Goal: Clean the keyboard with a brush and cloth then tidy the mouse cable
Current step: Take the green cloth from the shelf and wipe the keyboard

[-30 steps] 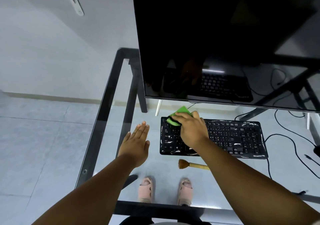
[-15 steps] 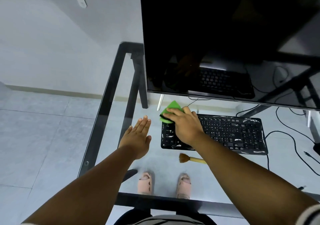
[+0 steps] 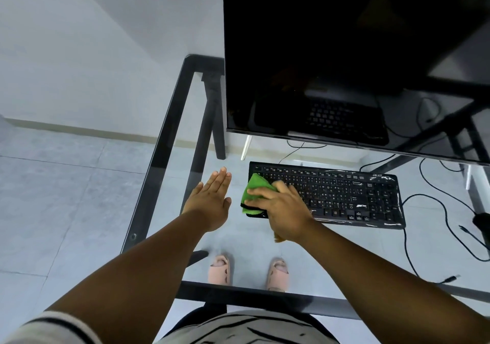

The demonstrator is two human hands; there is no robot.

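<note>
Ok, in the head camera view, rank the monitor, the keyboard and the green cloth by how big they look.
1. Monitor, largest by far.
2. Keyboard.
3. Green cloth, smallest, though the right hand covers part of it.

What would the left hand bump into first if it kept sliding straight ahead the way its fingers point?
Probably nothing soon. The left hand lies flat on the glass desk, fingers pointing up and slightly right, passing left of the keyboard. Farther on stand the white monitor foot and monitor; depth is unclear.
</note>
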